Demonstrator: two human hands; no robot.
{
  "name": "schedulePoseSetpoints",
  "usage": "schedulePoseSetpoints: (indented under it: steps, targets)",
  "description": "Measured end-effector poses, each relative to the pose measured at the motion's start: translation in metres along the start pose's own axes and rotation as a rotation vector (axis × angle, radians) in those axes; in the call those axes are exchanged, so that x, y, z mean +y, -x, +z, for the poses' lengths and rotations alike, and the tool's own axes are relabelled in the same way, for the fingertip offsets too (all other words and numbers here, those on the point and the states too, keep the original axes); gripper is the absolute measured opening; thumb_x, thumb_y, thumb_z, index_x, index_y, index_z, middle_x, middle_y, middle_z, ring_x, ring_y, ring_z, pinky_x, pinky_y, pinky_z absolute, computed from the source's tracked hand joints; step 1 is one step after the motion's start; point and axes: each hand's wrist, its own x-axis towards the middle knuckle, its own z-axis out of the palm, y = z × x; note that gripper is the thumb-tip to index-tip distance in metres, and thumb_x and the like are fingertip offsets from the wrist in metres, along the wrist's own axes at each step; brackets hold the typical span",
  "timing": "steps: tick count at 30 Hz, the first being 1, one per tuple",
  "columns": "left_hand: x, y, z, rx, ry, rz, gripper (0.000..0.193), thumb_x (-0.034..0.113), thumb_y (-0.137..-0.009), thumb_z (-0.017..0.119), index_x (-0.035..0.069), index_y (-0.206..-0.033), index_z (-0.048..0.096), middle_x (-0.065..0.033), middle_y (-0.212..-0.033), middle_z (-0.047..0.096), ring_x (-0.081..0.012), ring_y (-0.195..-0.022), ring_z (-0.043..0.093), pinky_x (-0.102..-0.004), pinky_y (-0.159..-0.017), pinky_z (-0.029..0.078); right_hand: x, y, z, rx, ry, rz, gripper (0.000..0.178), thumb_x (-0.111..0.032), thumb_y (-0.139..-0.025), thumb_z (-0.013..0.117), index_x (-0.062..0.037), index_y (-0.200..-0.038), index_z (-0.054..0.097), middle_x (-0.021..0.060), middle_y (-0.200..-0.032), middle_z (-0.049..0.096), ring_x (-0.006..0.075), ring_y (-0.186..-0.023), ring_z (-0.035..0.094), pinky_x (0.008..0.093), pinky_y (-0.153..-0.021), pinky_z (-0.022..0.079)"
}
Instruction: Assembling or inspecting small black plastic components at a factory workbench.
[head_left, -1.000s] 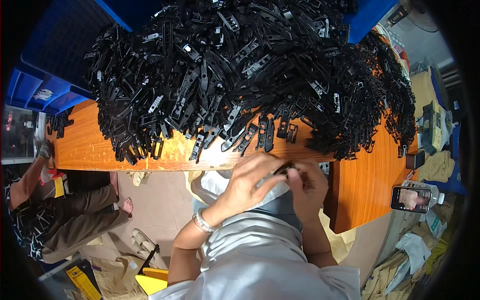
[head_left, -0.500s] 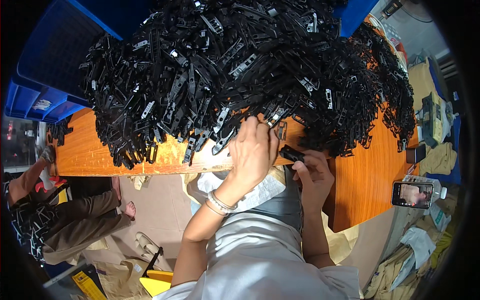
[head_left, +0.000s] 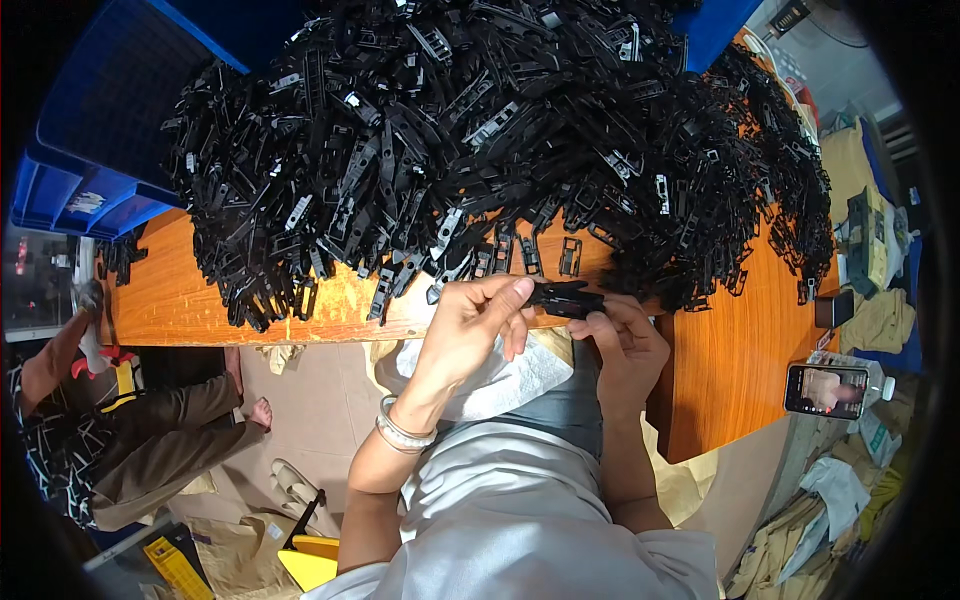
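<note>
Where left hand [head_left: 472,318] faces right hand [head_left: 628,345], black parts [head_left: 565,300], pinched between

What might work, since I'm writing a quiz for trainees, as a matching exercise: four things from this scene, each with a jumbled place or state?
Things:
1. Left hand
2. Phone
3. Bracelet
4. Wooden table

Places or states:
A. Screen lit
B. Under the pile of black parts
C. Holding a black part
D. Around the wrist

Pairs: 1-C; 2-A; 3-D; 4-B
</note>
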Motion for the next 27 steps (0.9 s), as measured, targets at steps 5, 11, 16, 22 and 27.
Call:
schedulePoseSetpoints:
  steps: [5,11,16,22,27]
  targets:
    - [-0.005,0.001,0.002,0.078,-0.034,-0.004,0.036,0.023,-0.092,0.049,0.000,-0.066,0.058,-0.0008,-0.043,0.046,-0.0047,-0.040,0.039,-0.0190,-0.045,0.038,-0.002,0.007,0.004,-0.007,-0.015,0.056,0.010,0.005,-0.078,0.056,0.0091,-0.087,0.056,0.0121,-0.073,0.062,0.0155,-0.065,0.062,0.0233,-0.067,0.048]
    - [-0.008,0.004,0.007,0.065,-0.019,-0.005,0.028,0.021,-0.089,0.054,0.000,-0.071,0.061,0.0006,-0.050,0.049,-0.0031,-0.047,0.041,-0.0193,-0.052,0.038,0.005,0.006,-0.002,-0.045,0.159,-0.081,0.013,0.004,-0.076,0.061,0.0069,-0.088,0.057,0.0084,-0.077,0.059,0.0104,-0.068,0.057,0.0204,-0.064,0.045]
    - [-0.009,0.004,0.012,-0.004,-0.144,0.208,0.012,0.002,-0.076,0.065,-0.002,-0.087,0.066,0.0006,-0.067,0.055,-0.0045,-0.062,0.048,-0.0183,-0.056,0.038,0.006,0.006,-0.003,-0.165,0.112,-0.084,0.013,0.003,-0.072,0.067,0.0045,-0.083,0.060,0.0049,-0.083,0.056,0.0073,-0.069,0.052,0.0195,-0.058,0.042]
    - [0.006,0.006,0.010,-0.171,-0.107,0.117,0.011,0.008,-0.076,0.068,-0.002,-0.075,0.062,0.0012,-0.067,0.052,-0.0039,-0.059,0.043,-0.0203,-0.053,0.032,-0.006,0.006,-0.003,-0.246,-0.120,0.201,0.020,0.002,-0.071,0.067,0.0058,-0.090,0.061,0.0052,-0.085,0.055,0.0086,-0.065,0.053,0.0196,-0.052,0.040]
    - [0.033,-0.017,0.007,-0.284,-0.450,0.443,0.008,0.006,-0.077,0.062,-0.002,-0.077,0.061,-0.0064,-0.069,0.057,-0.0145,-0.063,0.054,-0.0253,-0.058,0.042,-0.003,-0.003,-0.003,-0.142,-0.195,0.119,0.027,0.002,-0.073,0.056,0.0073,-0.099,0.057,0.0098,-0.075,0.058,0.0103,-0.053,0.051,0.0201,-0.048,0.036]
